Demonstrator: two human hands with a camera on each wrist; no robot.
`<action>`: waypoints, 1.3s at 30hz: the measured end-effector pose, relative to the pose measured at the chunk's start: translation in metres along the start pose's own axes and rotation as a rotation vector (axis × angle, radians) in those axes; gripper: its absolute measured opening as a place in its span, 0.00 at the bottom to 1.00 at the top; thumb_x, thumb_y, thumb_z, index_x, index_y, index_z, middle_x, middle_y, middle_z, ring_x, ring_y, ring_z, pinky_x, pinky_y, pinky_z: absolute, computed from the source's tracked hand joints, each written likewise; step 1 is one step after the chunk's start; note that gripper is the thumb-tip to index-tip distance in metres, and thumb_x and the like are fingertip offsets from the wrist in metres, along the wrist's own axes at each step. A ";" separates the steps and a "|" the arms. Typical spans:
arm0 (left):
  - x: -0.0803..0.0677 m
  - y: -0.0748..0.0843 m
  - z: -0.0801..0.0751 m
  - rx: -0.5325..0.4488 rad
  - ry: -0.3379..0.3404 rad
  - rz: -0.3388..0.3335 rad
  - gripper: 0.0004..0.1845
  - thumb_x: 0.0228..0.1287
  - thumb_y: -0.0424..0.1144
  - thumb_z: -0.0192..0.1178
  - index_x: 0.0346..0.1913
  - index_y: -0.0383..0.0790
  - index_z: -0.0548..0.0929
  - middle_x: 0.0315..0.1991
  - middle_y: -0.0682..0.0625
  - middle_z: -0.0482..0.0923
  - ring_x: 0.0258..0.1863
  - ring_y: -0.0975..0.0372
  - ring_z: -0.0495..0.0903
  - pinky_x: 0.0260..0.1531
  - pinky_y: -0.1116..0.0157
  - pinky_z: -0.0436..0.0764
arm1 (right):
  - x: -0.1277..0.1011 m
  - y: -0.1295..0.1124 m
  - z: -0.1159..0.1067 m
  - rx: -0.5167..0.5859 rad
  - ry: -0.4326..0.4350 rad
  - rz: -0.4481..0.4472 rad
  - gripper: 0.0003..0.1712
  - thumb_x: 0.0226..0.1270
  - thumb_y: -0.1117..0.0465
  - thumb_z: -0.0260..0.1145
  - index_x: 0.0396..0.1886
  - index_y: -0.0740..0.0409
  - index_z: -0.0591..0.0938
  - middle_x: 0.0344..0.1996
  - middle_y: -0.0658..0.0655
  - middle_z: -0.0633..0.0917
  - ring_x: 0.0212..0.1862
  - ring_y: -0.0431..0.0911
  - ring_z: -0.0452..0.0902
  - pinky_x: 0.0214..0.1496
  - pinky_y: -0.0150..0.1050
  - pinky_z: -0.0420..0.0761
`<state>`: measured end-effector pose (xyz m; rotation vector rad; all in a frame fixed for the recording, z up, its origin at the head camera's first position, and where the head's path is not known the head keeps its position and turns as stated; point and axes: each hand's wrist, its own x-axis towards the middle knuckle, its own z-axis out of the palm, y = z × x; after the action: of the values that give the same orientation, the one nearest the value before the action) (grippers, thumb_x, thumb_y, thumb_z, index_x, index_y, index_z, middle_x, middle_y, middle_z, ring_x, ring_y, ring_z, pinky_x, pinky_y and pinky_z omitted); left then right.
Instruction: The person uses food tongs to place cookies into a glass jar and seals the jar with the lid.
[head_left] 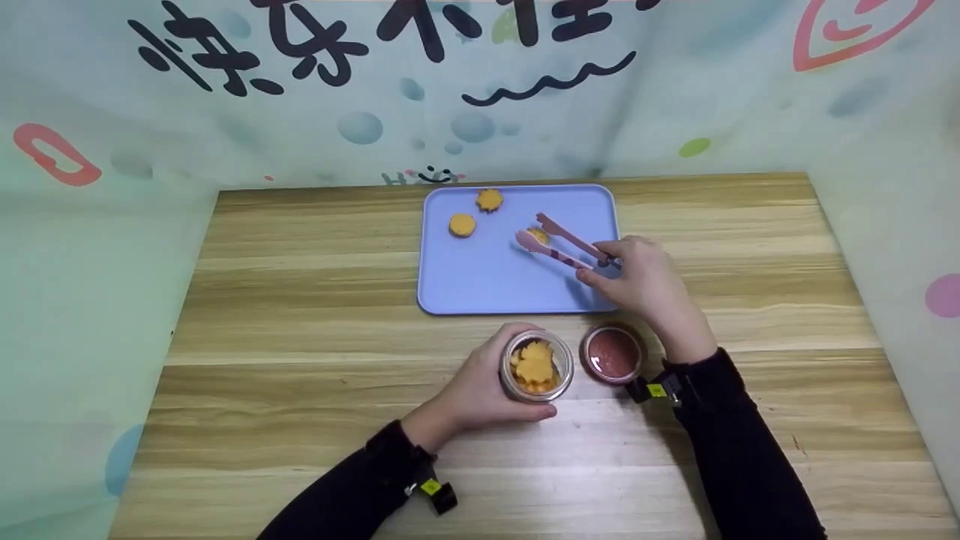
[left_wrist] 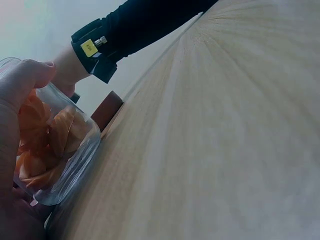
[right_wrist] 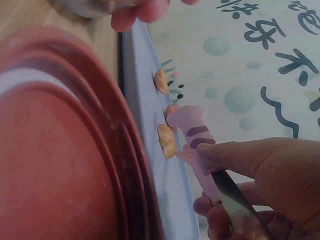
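Observation:
My left hand [head_left: 487,386] grips a clear jar [head_left: 568,367] around its side. Several orange flower-shaped pieces [head_left: 535,364] fill part of the jar, and they show through its wall in the left wrist view. In my right hand [head_left: 641,277] is a pair of pink tongs [head_left: 574,240], pinched between thumb and fingers, with the tips spread. Those tips hover over the blue tray [head_left: 495,289], on either side of one orange piece [head_left: 538,235]. Farther left on the tray lie a scalloped orange piece [head_left: 490,199] and a rounder one [head_left: 462,225].
A round reddish lid [head_left: 613,354] rests on the wooden table [head_left: 300,300] just right of the jar, below the right forearm. It looms large in the right wrist view. A printed backdrop [head_left: 300,135] rises behind the tray along the table's far edge.

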<state>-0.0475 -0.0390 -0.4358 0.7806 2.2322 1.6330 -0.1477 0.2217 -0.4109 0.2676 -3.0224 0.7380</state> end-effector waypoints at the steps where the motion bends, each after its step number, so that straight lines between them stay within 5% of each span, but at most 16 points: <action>1: 0.000 -0.001 0.000 -0.001 0.000 -0.002 0.50 0.34 0.48 0.80 0.64 0.49 0.65 0.57 0.59 0.74 0.57 0.66 0.75 0.63 0.63 0.72 | 0.000 0.000 0.001 -0.001 0.004 0.003 0.23 0.53 0.43 0.71 0.40 0.54 0.85 0.31 0.58 0.84 0.33 0.50 0.73 0.34 0.43 0.71; 14: 0.006 -0.038 0.011 0.025 0.026 0.053 0.52 0.30 0.59 0.78 0.63 0.61 0.62 0.57 0.66 0.73 0.56 0.71 0.74 0.63 0.66 0.72 | -0.003 -0.001 0.000 0.010 -0.032 0.039 0.22 0.54 0.43 0.70 0.42 0.52 0.85 0.26 0.57 0.79 0.29 0.48 0.69 0.26 0.38 0.64; 23: 0.005 -0.037 0.011 0.014 0.019 0.038 0.52 0.30 0.59 0.78 0.64 0.62 0.62 0.57 0.66 0.72 0.56 0.71 0.74 0.63 0.65 0.73 | -0.005 -0.003 -0.002 -0.028 -0.050 0.032 0.26 0.57 0.37 0.65 0.45 0.52 0.85 0.27 0.55 0.80 0.31 0.49 0.72 0.29 0.39 0.68; 39: 0.003 -0.026 0.009 0.003 0.018 0.010 0.51 0.31 0.55 0.80 0.63 0.61 0.63 0.56 0.65 0.73 0.56 0.70 0.74 0.63 0.65 0.72 | -0.004 -0.002 -0.005 -0.091 -0.064 -0.035 0.15 0.57 0.47 0.69 0.28 0.53 0.81 0.26 0.57 0.79 0.28 0.49 0.68 0.27 0.39 0.65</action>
<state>-0.0529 -0.0360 -0.4627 0.7819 2.2476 1.6475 -0.1431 0.2230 -0.4063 0.3471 -3.0923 0.5988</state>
